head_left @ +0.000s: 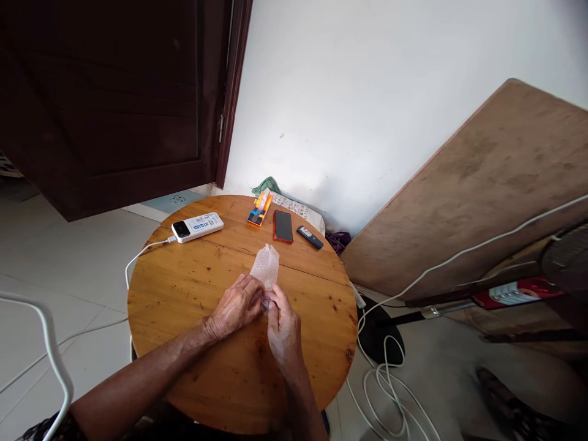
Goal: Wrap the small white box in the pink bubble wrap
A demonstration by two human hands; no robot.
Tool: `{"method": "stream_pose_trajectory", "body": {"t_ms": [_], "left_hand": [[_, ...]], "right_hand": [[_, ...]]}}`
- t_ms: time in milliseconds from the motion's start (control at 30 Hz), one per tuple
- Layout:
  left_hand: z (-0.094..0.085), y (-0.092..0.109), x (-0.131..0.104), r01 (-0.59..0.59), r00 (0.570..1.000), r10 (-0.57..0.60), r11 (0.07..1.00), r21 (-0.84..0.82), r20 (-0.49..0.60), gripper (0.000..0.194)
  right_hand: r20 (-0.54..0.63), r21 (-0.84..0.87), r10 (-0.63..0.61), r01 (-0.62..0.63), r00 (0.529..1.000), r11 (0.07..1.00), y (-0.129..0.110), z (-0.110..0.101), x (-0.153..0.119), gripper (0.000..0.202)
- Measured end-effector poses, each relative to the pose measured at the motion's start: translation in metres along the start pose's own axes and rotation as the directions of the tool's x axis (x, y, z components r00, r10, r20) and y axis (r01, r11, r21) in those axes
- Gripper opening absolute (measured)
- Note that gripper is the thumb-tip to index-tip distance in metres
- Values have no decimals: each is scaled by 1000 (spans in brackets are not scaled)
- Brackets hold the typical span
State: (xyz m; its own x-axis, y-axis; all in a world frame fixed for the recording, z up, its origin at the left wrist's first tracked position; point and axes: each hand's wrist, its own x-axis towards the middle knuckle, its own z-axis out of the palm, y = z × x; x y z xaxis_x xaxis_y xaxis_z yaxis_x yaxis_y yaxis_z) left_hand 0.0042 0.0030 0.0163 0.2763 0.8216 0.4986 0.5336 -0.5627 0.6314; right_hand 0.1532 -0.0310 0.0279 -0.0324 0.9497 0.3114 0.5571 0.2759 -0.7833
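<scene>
A translucent strip of what looks like bubble wrap (267, 263) rises from between my two hands, above the round wooden table (193, 288). My left hand (237, 306) has its fingers curled on the near left part of the wrap. From the other side my right hand (283, 324) pinches the wrap's near end between thumb and fingers. Both hands meet over the middle of the table. Whether something lies inside the wrap is hidden by my fingers.
Along the table's far side lie a white power bank (198, 227) with a cable, an orange-and-blue package (260, 209), a phone (283, 226) and a small dark remote-like device (310, 237). Coiled white cable (390, 392) covers floor on the right. A brown board (478, 184) leans against the wall.
</scene>
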Motion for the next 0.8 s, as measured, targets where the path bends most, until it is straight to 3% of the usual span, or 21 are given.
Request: {"method": "stream_pose_trajectory", "body": {"t_ms": [433, 567, 800], "left_hand": [[-10, 5, 2, 125, 992, -125, 972, -196, 16, 19], [-8, 7, 4, 177, 983, -181, 956, -236, 4, 7], [2, 1, 4, 205, 977, -214, 950, -235, -15, 8]], "right_hand": [[30, -181, -71, 76, 997, 981, 8, 8, 4, 53], [14, -218, -61, 63, 998, 974, 7, 13, 2, 58], [62, -36, -29, 31, 998, 999, 0, 1, 5, 70]]}}
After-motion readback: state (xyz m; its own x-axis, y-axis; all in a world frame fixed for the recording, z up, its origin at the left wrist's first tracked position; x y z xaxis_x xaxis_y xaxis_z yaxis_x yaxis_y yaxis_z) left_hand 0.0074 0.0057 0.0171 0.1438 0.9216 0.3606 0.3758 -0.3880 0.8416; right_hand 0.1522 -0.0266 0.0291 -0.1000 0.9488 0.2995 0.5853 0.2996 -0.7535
